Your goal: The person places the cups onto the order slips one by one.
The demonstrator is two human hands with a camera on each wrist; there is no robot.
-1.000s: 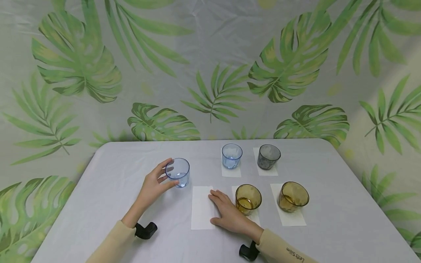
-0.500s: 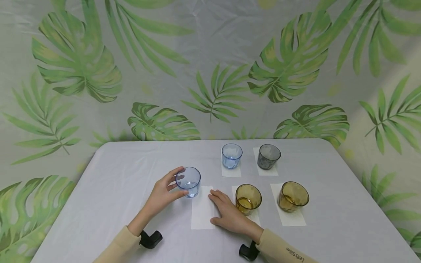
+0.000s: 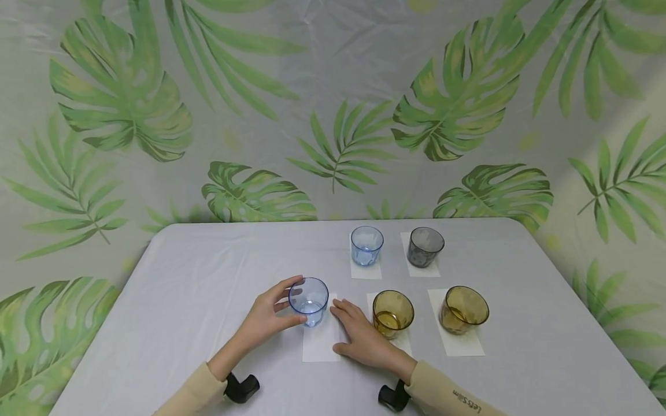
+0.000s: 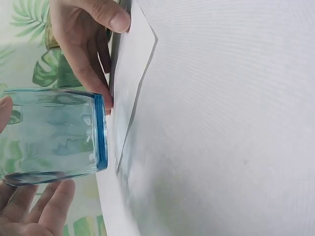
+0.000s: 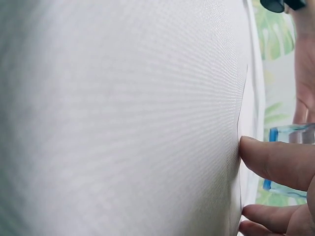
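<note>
The left hand [image 3: 267, 318] gripped a clear blue glass [image 3: 309, 300], thumb and fingers curled round its wall. The glass was held above the far end of a white paper sheet [image 3: 318, 346]; in the left wrist view its base stood just clear of the sheet. The right hand [image 3: 364, 341] lay flat on the sheet's right edge, fingers straight and pressing the paper against the grey table [image 3: 208, 271].

Four other glasses stood on separate paper sheets: a pale blue glass [image 3: 366, 245], a grey glass [image 3: 425, 247], and two amber glasses [image 3: 392, 314] [image 3: 463, 310].

The right sleeve [image 3: 447, 396] bore printed lettering, which appeared to read "Let's Slim".
</note>
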